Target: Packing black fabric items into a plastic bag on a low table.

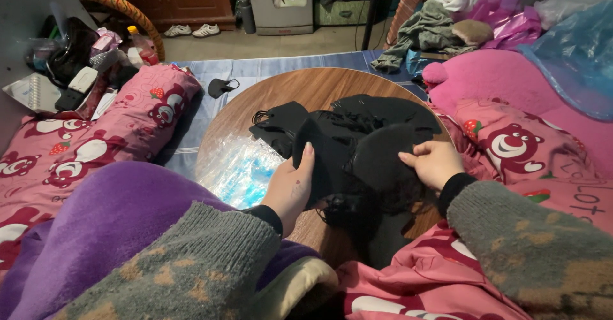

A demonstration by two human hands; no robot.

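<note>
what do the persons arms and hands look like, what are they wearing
Both arms wear a fuzzy grey knit sweater with tan flecks, and a black inner cuff shows at each wrist. The left hand and right hand are bare, with no gloves or rings visible.

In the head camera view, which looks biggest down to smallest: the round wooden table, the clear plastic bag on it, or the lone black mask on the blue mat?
1. Round wooden table
2. Clear plastic bag
3. Lone black mask, though it lies farther from the camera, which shrinks it somewhat.

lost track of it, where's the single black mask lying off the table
In the head view the lone black mask lies on the blue sheet just past the round wooden table, at its upper-left edge, beside the pink bear-print blanket.
</note>
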